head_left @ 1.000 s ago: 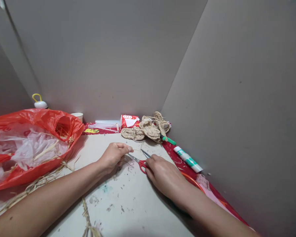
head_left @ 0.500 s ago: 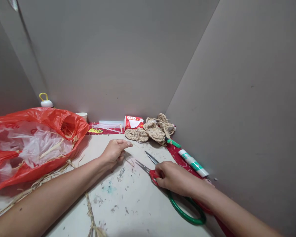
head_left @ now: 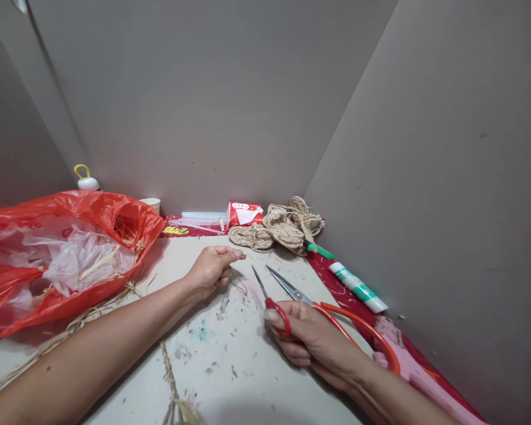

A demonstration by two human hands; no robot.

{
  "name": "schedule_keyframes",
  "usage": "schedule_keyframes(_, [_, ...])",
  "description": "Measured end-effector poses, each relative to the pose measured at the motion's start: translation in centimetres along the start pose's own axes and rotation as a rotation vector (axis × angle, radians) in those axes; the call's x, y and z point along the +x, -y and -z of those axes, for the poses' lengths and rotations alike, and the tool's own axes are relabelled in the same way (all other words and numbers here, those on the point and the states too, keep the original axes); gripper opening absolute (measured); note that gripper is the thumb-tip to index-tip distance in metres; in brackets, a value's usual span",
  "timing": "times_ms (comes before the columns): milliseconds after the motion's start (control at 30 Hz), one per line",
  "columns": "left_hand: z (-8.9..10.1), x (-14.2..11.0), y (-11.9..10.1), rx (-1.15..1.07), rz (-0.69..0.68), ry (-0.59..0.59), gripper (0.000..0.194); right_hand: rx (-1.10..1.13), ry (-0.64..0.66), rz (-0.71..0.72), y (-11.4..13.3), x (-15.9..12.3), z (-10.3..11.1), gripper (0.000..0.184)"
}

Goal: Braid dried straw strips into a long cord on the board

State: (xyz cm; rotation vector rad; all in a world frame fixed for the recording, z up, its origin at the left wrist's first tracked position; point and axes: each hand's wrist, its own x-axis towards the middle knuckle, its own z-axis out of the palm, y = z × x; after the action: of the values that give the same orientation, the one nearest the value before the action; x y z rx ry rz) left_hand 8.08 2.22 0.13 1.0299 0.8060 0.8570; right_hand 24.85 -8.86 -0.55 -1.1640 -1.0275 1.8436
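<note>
My left hand (head_left: 213,270) is closed in a pinch on a thin thread (head_left: 241,287), whose loose loop hangs below the fingers; a short end shows past the fingertips. My right hand (head_left: 307,336) is closed around small red-handled scissors (head_left: 271,303). Their narrow blades point up and away, towards the left hand but apart from the thread. Just beyond the right hand lie larger scissors with orange handles (head_left: 387,348), partly covered by the wrist. A braided straw strand (head_left: 168,366) rests on the white board (head_left: 230,389) near me.
At the left, a red plastic bag (head_left: 84,203) holds straw and clear plastic. Along the back are a paper cup (head_left: 152,205), a red tissue pack (head_left: 245,214) and woven straw soles (head_left: 285,229). To the right lie a green-handled cutter (head_left: 322,251), a white-green tube (head_left: 358,288) and pink cloth (head_left: 418,378).
My right hand has drawn the red scissors back from the left hand and turned them more upright. The larger orange scissors have come into view; green handles seen earlier are hidden. The left hand keeps its pinch.
</note>
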Motion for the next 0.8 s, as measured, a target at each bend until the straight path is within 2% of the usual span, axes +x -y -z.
schedule_keyframes(133, [-0.1,-0.2,-0.1,-0.019,0.003,0.004,0.028,0.137,-0.016,-0.010,0.3,0.2,-0.6,0.044])
schedule_keyframes(300, [-0.3,-0.2,0.2,0.002,0.000,0.013,0.026,0.202,0.001,-0.066,0.9,1.2,-1.1,0.049])
schedule_keyframes(400, [-0.4,-0.2,0.4,0.013,-0.005,0.023,0.027,0.242,-0.030,-0.023,1.0,2.0,-1.4,0.048])
schedule_keyframes(533, [-0.4,-0.3,0.5,0.036,-0.002,0.030,0.027,0.229,-0.146,0.071,0.9,2.6,-1.7,0.047])
schedule_keyframes(700, [-0.5,-0.4,0.3,0.033,-0.004,0.042,0.026,0.096,-0.273,0.145,0.7,2.4,-1.6,0.049])
schedule_keyframes(800, [-0.4,-0.4,-0.1,-0.018,0.004,0.043,0.026,-0.282,-0.311,0.103,0.6,2.0,-1.1,0.043])
